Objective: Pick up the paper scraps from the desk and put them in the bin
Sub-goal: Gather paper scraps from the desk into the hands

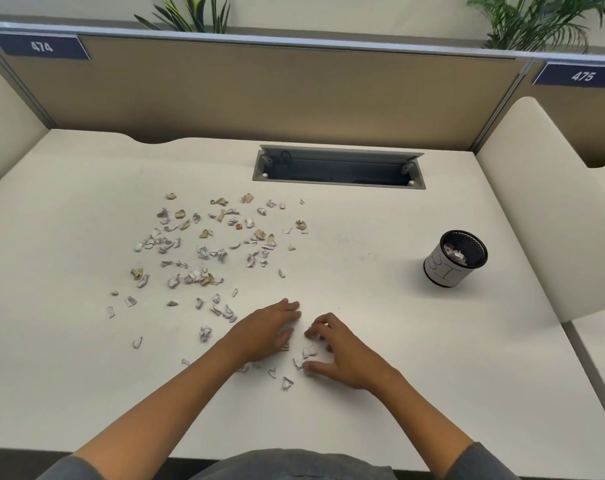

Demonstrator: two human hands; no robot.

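Left hand lies palm down on the bench with its fingers straight and close together, resting flat and holding nothing that can be seen, though one or two scraps peep out from under its edge. Right hand, just beside it, is arched over the surface with fingers curled and spread, fingertips and thumb touching a small cluster of crumpled white paper scraps; whether any scrap is actually pinched cannot be told. Between and just in front of the two hands lie a few more loose white bits. Beyond the left hand, farther from the person, spreads the main scatter of torn white and tan paper scraps, many dozens of pieces, with one small red fragment among them. Well apart from the hands, off to the right of the right hand, stands the small round black mesh bin with a white paper label, upright, with a little wad of crumpled paper already showing inside it. Farther back from the hands, a grey rectangular cable slot is sunk into the pale cream bench. Judged from this layout, the task is in an early stage: a small portion is binned, most scraps remain, and the hands appear to be gathering the nearest cluster.
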